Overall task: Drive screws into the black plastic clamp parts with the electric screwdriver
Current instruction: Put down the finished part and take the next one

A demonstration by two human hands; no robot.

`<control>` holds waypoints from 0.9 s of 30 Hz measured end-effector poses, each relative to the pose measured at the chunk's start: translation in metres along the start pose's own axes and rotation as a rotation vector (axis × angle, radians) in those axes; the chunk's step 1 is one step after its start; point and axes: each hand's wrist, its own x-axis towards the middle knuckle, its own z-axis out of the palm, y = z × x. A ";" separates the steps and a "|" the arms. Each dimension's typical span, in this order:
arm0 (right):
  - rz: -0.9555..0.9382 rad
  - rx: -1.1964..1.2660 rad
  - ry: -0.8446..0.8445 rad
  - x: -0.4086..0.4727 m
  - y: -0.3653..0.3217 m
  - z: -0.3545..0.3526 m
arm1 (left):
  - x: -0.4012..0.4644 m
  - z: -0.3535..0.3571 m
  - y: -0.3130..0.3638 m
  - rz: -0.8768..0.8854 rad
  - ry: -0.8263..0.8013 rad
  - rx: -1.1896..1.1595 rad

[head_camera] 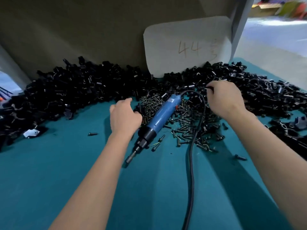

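Blue electric screwdriver (163,114) lies untouched on the screws (186,123). The left hand (124,116) curls into black clamp parts (74,90); the right hand (223,97) pinches one.

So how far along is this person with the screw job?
Barely started, it seems. The electric screwdriver lies unheld on the teal table over the loose screws. The left hand and right hand reach into the heap of black clamp parts. No finished parts stand out.
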 end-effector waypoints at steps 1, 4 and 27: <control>0.031 0.134 -0.015 -0.001 -0.015 0.000 | 0.002 0.001 -0.008 -0.002 -0.043 -0.032; 0.099 0.562 -0.109 -0.007 -0.061 0.003 | -0.001 0.005 -0.018 0.061 -0.016 -0.085; -0.065 1.104 -0.211 -0.043 -0.105 0.045 | -0.029 -0.013 -0.023 -0.366 -0.282 -1.725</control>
